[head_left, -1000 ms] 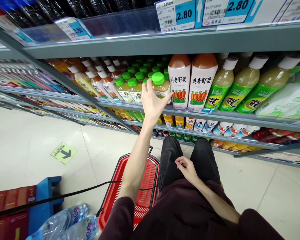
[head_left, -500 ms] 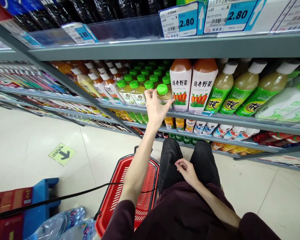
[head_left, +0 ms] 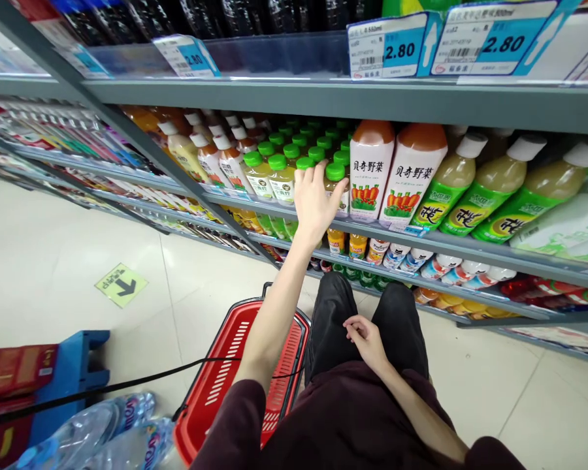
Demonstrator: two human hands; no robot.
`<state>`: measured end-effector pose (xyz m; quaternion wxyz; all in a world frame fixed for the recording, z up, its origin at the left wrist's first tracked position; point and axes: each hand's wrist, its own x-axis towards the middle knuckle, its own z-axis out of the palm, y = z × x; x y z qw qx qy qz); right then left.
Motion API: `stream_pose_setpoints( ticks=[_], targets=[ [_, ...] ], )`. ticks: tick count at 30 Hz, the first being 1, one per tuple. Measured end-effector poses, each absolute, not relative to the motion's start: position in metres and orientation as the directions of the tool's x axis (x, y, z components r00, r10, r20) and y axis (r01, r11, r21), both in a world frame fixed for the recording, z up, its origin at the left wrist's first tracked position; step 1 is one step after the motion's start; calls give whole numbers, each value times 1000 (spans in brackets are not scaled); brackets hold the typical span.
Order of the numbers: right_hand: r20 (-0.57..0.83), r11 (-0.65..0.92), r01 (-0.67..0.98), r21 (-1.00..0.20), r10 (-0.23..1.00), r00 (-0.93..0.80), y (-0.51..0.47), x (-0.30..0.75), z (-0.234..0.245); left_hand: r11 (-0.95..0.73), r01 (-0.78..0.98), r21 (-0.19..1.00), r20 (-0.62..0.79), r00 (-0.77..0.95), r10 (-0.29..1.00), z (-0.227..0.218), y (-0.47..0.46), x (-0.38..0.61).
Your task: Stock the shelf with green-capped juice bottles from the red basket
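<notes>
My left hand (head_left: 316, 201) reaches to the shelf. Its fingers and thumb are bent around the upper part of a green-capped juice bottle (head_left: 336, 172) in the front row; how firmly they press is partly hidden by the hand. More green-capped bottles (head_left: 280, 176) stand to the left and behind. Just right of the thumb is a white-labelled juice bottle with carrots on it (head_left: 367, 171). My right hand (head_left: 365, 336) rests low over my lap near the knees, fingers curled together with nothing visible in them.
A red shopping basket (head_left: 229, 352) stands on the floor left of my legs, a black strap crossing it. The shelf edge above (head_left: 294, 98) overhangs the bottles. Water bottles (head_left: 93, 431) and a blue pallet (head_left: 73, 365) with red boxes lie lower left.
The view has shifted, so the shelf sits farther right in the picture. My left fingers have closed nearer to the green-capped bottle's cap, and the thumb is higher. My right hand stays put.
</notes>
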<state>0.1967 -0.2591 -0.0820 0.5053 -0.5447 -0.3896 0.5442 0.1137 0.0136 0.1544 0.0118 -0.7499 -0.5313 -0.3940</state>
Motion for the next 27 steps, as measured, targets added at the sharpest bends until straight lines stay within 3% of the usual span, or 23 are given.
stream_pose_setpoints(
  ticks=[14, 27],
  targets=[
    [-237, -220, -122, -968, 961, 140, -257, 192, -101, -432, 854, 290, 594, 193, 781, 166, 10, 119],
    [-298, -295, -46, -954, 945, 131, -251, 182, -115, -436, 841, 319, 591, 183, 786, 160, 7, 115]
  ],
)
